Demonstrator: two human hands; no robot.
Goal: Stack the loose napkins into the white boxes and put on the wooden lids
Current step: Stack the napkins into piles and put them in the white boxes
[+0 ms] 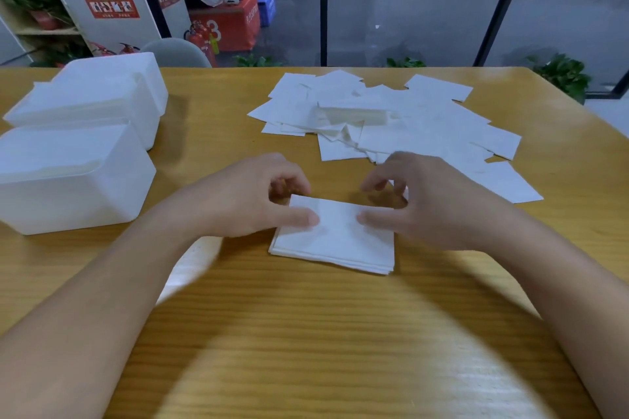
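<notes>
Head view: our left hand (252, 196) and right hand (413, 199) pinch the stack (335, 238) at mid-table, squaring it. Next we judge it goes into a box (73, 180), well left.

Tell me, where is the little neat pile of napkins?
In the head view, the small squared stack of white paper napkins lies mid-table, between the left hand and right hand, nearer than the scattered loose white napkins.
</notes>
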